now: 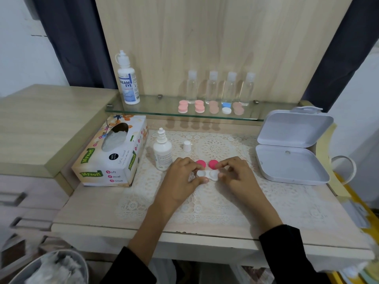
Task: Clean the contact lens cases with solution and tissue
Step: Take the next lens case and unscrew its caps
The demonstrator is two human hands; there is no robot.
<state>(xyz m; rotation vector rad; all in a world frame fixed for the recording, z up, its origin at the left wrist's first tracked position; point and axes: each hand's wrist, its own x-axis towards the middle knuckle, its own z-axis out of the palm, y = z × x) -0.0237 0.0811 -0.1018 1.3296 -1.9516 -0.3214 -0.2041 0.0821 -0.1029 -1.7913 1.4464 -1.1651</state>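
A white two-well contact lens case (206,174) lies uncapped on the lace mat. My left hand (180,180) pinches its left end and my right hand (235,175) pinches its right end. Two pink caps (207,164) rest on the mat just behind the case. A small white solution bottle (162,151) stands uncapped to the left of my hands, its white cap (187,145) standing apart behind. A tissue box (111,152) sits at the left with tissue showing in its opening.
An open white plastic box (291,152) sits at the right. On a glass shelf (143,108) behind stand a large solution bottle (128,78), several clear bottles (221,87) and several capped lens cases (211,107). A bin (51,267) holding crumpled tissue is at lower left.
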